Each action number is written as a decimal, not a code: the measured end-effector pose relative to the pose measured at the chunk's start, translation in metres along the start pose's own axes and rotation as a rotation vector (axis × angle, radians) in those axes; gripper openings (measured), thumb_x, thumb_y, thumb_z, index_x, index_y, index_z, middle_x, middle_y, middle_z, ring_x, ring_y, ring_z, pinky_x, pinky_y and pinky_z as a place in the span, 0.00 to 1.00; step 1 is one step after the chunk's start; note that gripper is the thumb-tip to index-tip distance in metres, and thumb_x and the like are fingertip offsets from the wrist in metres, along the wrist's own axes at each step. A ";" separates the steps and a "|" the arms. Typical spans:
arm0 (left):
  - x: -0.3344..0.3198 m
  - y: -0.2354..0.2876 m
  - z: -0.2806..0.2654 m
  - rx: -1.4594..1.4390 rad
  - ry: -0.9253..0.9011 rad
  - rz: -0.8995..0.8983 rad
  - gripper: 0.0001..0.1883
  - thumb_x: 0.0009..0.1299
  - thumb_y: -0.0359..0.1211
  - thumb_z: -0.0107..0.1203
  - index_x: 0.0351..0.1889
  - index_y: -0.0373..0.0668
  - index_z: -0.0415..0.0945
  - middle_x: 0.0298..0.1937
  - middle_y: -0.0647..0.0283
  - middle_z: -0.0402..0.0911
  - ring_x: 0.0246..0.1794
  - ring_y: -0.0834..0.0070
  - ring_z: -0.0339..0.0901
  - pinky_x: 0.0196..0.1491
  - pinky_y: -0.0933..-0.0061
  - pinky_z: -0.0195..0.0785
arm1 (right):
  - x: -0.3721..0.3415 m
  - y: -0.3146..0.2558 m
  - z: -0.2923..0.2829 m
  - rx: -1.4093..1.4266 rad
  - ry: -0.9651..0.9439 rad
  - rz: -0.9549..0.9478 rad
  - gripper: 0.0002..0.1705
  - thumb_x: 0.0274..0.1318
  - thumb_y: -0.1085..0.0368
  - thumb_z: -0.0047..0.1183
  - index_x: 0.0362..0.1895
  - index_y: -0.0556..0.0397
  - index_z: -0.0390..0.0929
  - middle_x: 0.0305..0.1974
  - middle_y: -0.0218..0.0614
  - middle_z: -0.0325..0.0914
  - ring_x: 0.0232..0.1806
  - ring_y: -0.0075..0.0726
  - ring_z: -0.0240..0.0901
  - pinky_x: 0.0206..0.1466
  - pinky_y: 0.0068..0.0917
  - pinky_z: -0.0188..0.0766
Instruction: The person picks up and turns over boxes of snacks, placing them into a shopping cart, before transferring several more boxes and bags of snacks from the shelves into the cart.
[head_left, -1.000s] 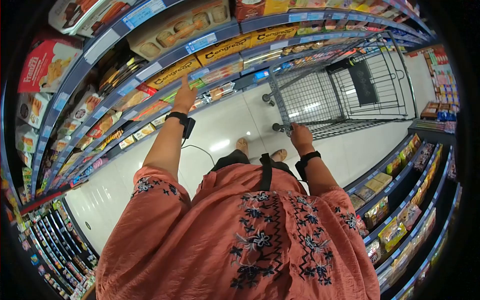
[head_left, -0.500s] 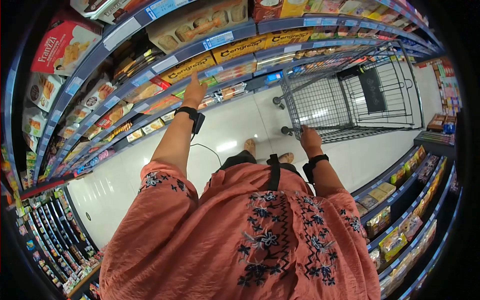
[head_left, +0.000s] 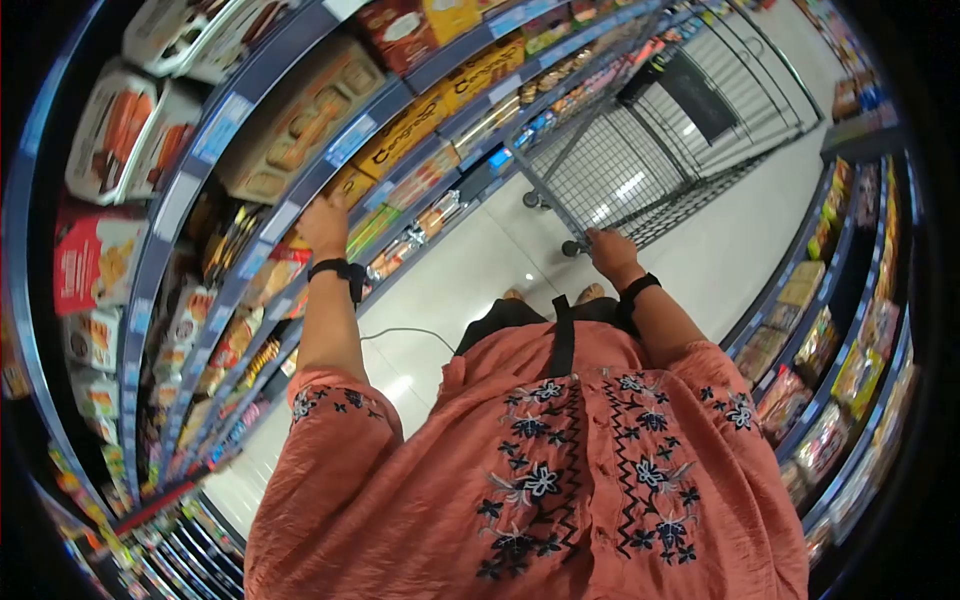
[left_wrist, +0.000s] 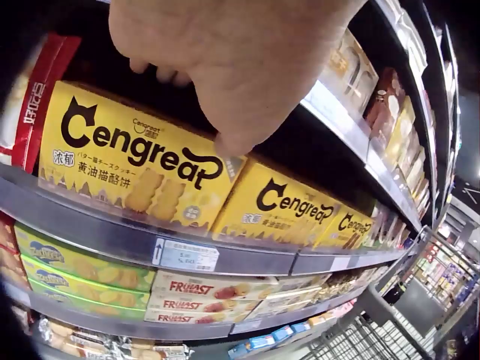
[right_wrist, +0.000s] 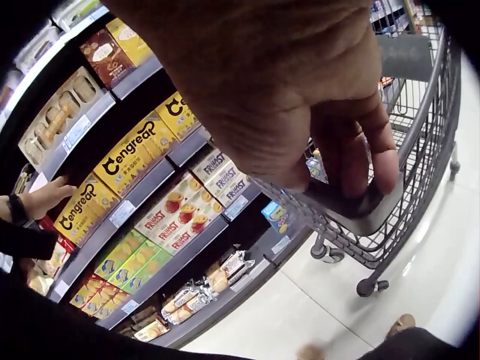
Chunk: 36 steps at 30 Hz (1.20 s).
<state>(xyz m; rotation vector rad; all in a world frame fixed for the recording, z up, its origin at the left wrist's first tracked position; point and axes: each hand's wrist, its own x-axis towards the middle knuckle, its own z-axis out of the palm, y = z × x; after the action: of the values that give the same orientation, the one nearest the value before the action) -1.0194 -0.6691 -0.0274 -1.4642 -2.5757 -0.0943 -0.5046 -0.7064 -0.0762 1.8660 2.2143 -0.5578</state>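
My left hand [head_left: 323, 226] reaches into the shelf at a yellow Cengreat cookie box [left_wrist: 129, 161]. In the left wrist view the hand [left_wrist: 240, 64] hangs over the top of this box, the thumb tip right at its upper corner and the other fingers above it. The right wrist view shows the left hand [right_wrist: 46, 201] with fingers reaching to the top of the box. My right hand [head_left: 613, 254] grips the near end of a grey wire shopping cart [head_left: 600, 165], fingers curled round its rim [right_wrist: 367, 214].
More Cengreat boxes [left_wrist: 279, 206] stand alongside. Below them are green cookie boxes [left_wrist: 82, 274] and Frulast boxes [left_wrist: 199, 296]. A tray of cookies [head_left: 310, 125] sits on the shelf above. Another shelf of packets [head_left: 785, 330] runs along the right, across the tiled floor [head_left: 490, 240].
My left hand has gone from pointing at the Cengreat boxes to reaching over the top of one. The view has turned, and the right hand stays on the cart.
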 end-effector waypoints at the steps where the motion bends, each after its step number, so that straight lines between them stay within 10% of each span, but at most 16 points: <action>1: 0.008 -0.005 0.010 -0.033 -0.026 -0.027 0.31 0.73 0.56 0.37 0.44 0.38 0.81 0.45 0.42 0.82 0.48 0.45 0.79 0.52 0.46 0.69 | -0.001 0.001 0.000 0.015 0.000 0.011 0.16 0.60 0.65 0.45 0.51 0.40 0.77 0.43 0.47 0.79 0.44 0.54 0.80 0.44 0.45 0.78; 14: 0.030 -0.020 0.034 0.039 -0.308 -0.007 0.35 0.76 0.53 0.29 0.39 0.37 0.84 0.44 0.43 0.83 0.47 0.47 0.81 0.51 0.47 0.72 | -0.002 0.016 0.004 0.096 -0.026 0.042 0.19 0.60 0.63 0.45 0.55 0.39 0.77 0.43 0.49 0.79 0.45 0.55 0.79 0.46 0.46 0.77; 28: 0.067 -0.053 0.103 -0.010 -0.317 0.214 0.32 0.78 0.53 0.26 0.55 0.40 0.76 0.54 0.50 0.80 0.56 0.50 0.75 0.59 0.52 0.66 | -0.004 0.009 -0.002 0.101 -0.061 0.078 0.21 0.59 0.67 0.43 0.56 0.40 0.76 0.47 0.50 0.77 0.45 0.53 0.80 0.46 0.41 0.78; 31: 0.027 0.045 -0.003 -0.116 -0.327 0.173 0.34 0.77 0.56 0.30 0.52 0.37 0.77 0.49 0.44 0.81 0.52 0.46 0.76 0.55 0.50 0.67 | -0.003 0.013 0.005 0.093 -0.056 0.086 0.22 0.60 0.67 0.43 0.57 0.40 0.76 0.47 0.50 0.77 0.46 0.52 0.79 0.47 0.41 0.78; 36: 0.028 0.131 -0.004 -0.259 -0.156 0.222 0.41 0.75 0.63 0.27 0.48 0.34 0.79 0.46 0.36 0.80 0.51 0.42 0.76 0.54 0.47 0.67 | -0.003 0.015 0.003 0.132 -0.085 0.089 0.23 0.60 0.67 0.42 0.58 0.39 0.76 0.48 0.49 0.76 0.48 0.53 0.78 0.48 0.43 0.77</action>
<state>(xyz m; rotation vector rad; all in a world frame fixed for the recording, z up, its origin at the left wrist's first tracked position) -0.9205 -0.5788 -0.0225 -1.9119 -2.5755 -0.3055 -0.4899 -0.7084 -0.0804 1.9545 2.0758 -0.7684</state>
